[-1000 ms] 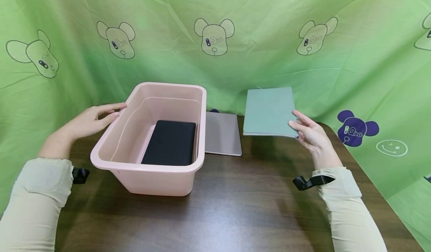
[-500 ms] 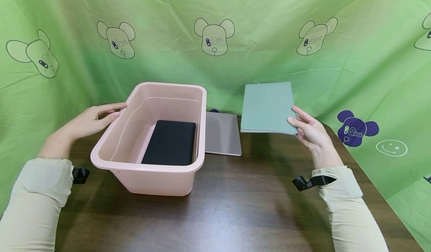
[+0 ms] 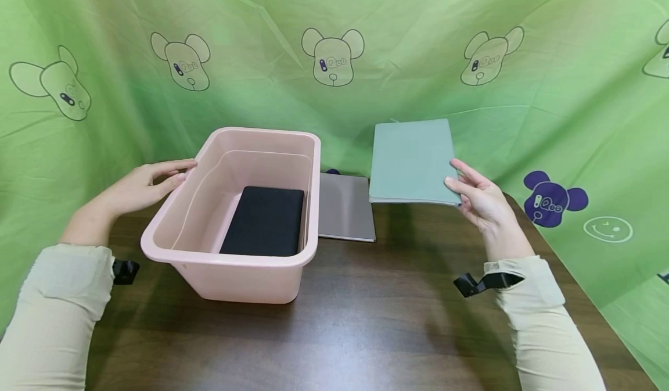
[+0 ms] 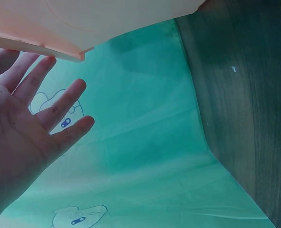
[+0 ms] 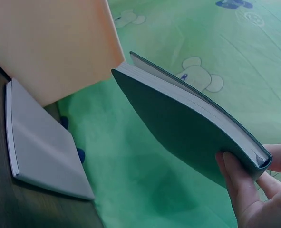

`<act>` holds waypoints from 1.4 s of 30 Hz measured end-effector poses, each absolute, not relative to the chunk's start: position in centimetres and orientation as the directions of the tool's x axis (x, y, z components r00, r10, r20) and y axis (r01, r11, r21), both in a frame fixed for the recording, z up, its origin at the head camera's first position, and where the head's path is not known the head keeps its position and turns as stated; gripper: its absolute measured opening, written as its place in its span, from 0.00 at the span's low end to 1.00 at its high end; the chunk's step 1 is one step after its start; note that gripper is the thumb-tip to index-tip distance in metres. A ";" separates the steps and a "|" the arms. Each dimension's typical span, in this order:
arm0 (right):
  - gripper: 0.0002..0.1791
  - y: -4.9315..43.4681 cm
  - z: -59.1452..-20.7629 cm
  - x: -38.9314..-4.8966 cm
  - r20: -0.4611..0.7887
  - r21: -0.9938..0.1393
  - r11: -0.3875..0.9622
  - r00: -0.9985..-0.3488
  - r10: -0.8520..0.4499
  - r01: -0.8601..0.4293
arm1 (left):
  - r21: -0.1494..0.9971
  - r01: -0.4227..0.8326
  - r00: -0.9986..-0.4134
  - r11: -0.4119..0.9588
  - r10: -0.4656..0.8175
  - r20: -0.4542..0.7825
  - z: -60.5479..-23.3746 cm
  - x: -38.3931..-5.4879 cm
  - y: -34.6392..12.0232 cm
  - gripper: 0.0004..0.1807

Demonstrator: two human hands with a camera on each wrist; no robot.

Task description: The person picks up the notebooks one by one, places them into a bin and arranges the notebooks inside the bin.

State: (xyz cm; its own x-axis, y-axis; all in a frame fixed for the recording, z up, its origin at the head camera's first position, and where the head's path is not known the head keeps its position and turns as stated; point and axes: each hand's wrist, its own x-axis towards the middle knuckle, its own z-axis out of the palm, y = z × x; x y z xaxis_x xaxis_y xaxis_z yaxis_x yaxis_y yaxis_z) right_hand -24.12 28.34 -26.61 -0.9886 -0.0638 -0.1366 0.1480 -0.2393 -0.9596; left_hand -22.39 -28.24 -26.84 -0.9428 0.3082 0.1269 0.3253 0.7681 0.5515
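Observation:
A green hardcover notebook [image 3: 412,161] is held up above the table by my right hand [image 3: 485,202], which pinches its right edge between thumb and fingers. In the right wrist view the notebook [image 5: 188,128] shows its page block, with the covers slightly parted. My left hand [image 3: 143,187] rests its fingertips on the left rim of a pink plastic bin [image 3: 237,277]. From the left wrist view, that hand [image 4: 33,109] has its fingers spread, touching the rim from outside. Inside the bin lies a black notebook [image 3: 265,222].
A grey notebook [image 3: 346,208] lies flat on the brown wooden table [image 3: 360,315], against the bin's right side and partly hidden by it. Green printed cloth [image 3: 397,42] hangs behind the table and along both sides.
My right hand has raised the green notebook slightly and shifted it a little to the left. The left hand, bin, black notebook and grey notebook stay where they were.

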 end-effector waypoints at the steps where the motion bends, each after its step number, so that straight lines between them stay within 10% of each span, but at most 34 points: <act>1: 0.38 28.3 -26.5 -24.1 -0.132 -0.960 -0.240 -0.989 -0.065 0.144 | 0.551 0.325 -0.943 0.768 0.308 0.128 -26.8 -22.4 -28.2 0.26; 42: 0.32 25.9 -24.1 -23.1 -0.041 -0.932 -0.356 -0.994 -0.103 0.075 | 0.547 0.333 -0.940 0.768 0.318 0.126 -26.9 -22.4 -28.3 0.27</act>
